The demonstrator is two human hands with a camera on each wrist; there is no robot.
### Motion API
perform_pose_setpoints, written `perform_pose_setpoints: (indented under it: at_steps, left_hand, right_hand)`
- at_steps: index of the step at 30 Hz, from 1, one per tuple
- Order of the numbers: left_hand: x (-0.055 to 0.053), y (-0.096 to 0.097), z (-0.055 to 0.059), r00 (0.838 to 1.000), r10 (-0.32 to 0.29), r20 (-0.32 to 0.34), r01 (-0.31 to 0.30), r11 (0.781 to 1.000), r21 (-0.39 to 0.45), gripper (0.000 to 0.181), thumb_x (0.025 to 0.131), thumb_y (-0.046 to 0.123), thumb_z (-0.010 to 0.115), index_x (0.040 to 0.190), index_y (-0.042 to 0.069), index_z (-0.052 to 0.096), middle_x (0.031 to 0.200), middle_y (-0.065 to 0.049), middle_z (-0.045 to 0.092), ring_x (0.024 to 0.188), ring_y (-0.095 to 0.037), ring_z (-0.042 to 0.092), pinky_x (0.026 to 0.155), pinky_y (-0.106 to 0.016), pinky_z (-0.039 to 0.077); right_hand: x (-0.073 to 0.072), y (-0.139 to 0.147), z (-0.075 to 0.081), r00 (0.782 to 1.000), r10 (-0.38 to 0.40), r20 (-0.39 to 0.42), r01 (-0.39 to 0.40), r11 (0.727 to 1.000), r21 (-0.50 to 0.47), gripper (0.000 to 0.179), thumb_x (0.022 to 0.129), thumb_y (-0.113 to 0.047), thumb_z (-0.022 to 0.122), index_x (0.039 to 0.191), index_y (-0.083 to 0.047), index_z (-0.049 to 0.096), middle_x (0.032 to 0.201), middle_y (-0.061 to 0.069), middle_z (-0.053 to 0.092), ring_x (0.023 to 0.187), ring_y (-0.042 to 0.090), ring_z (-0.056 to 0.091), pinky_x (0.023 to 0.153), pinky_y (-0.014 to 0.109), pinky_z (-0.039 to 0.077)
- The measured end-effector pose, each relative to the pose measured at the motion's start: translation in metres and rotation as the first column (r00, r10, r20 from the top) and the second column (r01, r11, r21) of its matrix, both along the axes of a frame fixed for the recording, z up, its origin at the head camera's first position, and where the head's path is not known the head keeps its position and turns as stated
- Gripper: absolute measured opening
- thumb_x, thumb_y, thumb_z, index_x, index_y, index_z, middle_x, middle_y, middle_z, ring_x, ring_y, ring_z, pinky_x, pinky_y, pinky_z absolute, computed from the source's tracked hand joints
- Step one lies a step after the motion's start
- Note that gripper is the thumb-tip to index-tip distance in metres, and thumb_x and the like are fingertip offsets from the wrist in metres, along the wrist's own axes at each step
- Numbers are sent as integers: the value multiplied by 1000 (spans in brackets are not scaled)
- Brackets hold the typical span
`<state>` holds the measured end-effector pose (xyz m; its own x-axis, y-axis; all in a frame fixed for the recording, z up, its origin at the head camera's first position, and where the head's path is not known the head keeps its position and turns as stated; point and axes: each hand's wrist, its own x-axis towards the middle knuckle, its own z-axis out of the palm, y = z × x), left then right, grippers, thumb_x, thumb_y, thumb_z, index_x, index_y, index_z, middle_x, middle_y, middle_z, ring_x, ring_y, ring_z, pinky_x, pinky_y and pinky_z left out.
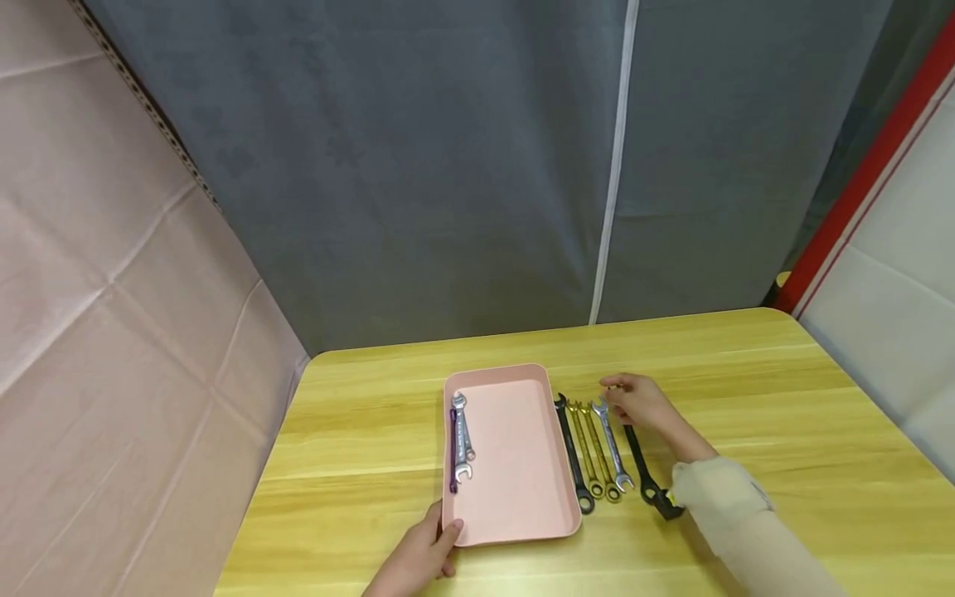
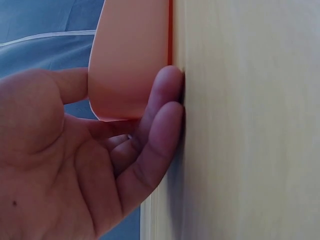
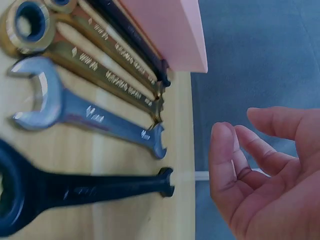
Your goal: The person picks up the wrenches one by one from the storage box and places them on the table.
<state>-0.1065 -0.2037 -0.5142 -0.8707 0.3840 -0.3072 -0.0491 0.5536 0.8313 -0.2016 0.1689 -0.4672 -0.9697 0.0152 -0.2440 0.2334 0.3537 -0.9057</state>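
My left hand [image 1: 418, 551] grips the near left corner of a pink tray [image 1: 515, 506], thumb at the rim and fingers curled against the outside. Inside the tray, along its left side, lie a purple wrench [image 1: 453, 452] and two silver wrenches [image 1: 459, 439], partly overlapping. My right hand [image 1: 634, 400] hovers over the table with relaxed, slightly bent fingers and holds nothing. Below it are a silver open-end wrench [image 3: 100, 112] and a black ratchet wrench [image 3: 95, 189]. Two gold ratchet wrenches [image 1: 593, 452] and another black ratchet wrench [image 1: 573, 456] lie between these and the tray.
The wood-grain table [image 1: 358, 464] carries everything. A grey curtain [image 1: 448, 182] hangs behind its far edge. Pale cloth [image 1: 149, 332] covers the left side, and a white panel [image 1: 910, 274] with a red edge stands at the right.
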Motion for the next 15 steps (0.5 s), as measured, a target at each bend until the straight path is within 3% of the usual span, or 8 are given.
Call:
perform_pose_setpoints:
  at_steps: [7, 12, 15]
  left_hand:
    - [1, 0, 0, 1000, -10, -22, 10, 1000, -7, 63, 97, 37, 43, 139, -8, 27, 69, -7, 55, 54, -15, 54, 47, -26, 43]
    - [2, 0, 1, 999, -9, -35, 8, 1000, -9, 63, 97, 37, 43, 139, -8, 27, 69, -7, 54, 54, -14, 54, 47, -25, 43]
    - [3, 0, 1, 999, -9, -38, 9, 1000, -4, 64, 97, 37, 44, 140, -7, 27, 71, -7, 55, 53, -14, 54, 47, -25, 43]
  right_hand:
    - [-7, -18, 11, 999, 34, -18, -32, 997, 73, 39, 94, -16, 48, 129, 3, 47, 98, 16, 60, 71, 20, 58, 64, 35, 53]
    - [-13, -35, 19, 998, 66, -19, -65, 996, 54, 39, 95, -17, 48, 129, 2, 47, 104, 18, 59, 71, 19, 58, 64, 32, 52]
    - [-16, -45, 21, 997, 75, -21, -75, 997, 25, 38, 95, -16, 49, 128, 2, 48, 98, 14, 59, 67, 17, 56, 60, 30, 49]
